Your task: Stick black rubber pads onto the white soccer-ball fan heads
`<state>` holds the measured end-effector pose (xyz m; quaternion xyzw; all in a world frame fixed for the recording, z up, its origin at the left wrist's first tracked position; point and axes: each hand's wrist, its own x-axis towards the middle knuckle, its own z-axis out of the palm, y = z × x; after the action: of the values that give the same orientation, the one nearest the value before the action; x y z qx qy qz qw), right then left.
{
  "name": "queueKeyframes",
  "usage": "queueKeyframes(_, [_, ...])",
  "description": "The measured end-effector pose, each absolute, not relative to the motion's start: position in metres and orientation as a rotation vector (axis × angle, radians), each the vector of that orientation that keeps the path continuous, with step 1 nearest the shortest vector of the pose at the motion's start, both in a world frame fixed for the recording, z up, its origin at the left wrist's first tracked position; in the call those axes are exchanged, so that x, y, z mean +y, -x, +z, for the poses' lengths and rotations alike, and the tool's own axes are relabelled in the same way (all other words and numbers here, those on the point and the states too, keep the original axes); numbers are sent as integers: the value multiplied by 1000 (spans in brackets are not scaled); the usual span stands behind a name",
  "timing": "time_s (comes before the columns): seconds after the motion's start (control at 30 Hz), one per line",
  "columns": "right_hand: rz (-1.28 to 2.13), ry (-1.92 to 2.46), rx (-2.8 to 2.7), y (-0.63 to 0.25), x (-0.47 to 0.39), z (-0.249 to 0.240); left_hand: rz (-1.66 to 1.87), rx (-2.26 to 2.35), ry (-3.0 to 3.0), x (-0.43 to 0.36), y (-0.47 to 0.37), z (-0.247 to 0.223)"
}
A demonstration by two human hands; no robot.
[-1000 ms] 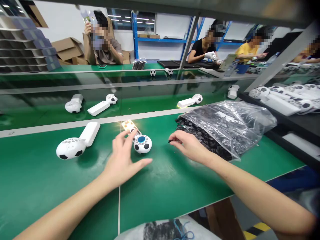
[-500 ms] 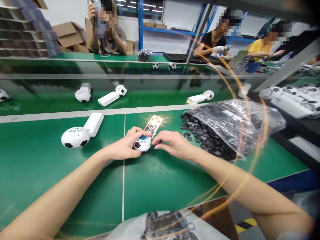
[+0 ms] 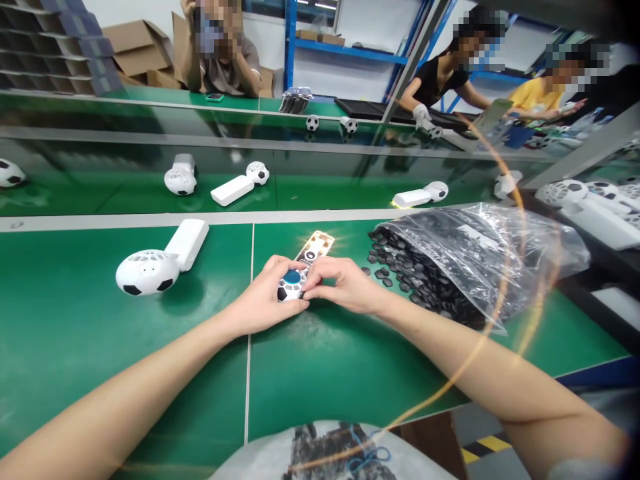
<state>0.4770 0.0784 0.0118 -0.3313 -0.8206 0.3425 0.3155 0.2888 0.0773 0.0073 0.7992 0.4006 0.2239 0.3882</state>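
My left hand (image 3: 267,297) is wrapped round the ball-shaped head of a white soccer-ball handheld fan (image 3: 291,291), with a blue disc showing on top. The fan's handle (image 3: 319,248) points away from me and glows with yellowish light. At the head's right side, my right hand (image 3: 337,285) has thumb and forefinger pinched together, touching it. A dark spot shows at those fingertips, but whatever they hold is mostly hidden. Just right of this hand, small black pentagonal pieces (image 3: 400,267) spill from a clear plastic bag (image 3: 480,247).
Another white ball-headed fan (image 3: 149,272) lies to the left on the green table (image 3: 165,360). Beyond the pale ledge (image 3: 125,219), several more, one a fan (image 3: 423,195) at right, rest on a green strip. Fans fill a dark tray (image 3: 605,267). Co-workers sit opposite.
My right fingertips have closed in from a small gap to touch the ball head. My left thumb has come forward along its near side. The view has shifted slightly.
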Motion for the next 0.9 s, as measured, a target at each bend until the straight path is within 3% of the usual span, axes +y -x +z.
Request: queueKeyframes(0.9, [874, 947, -2402, -481, 93, 12, 655, 1023, -2082, 77, -291, 2])
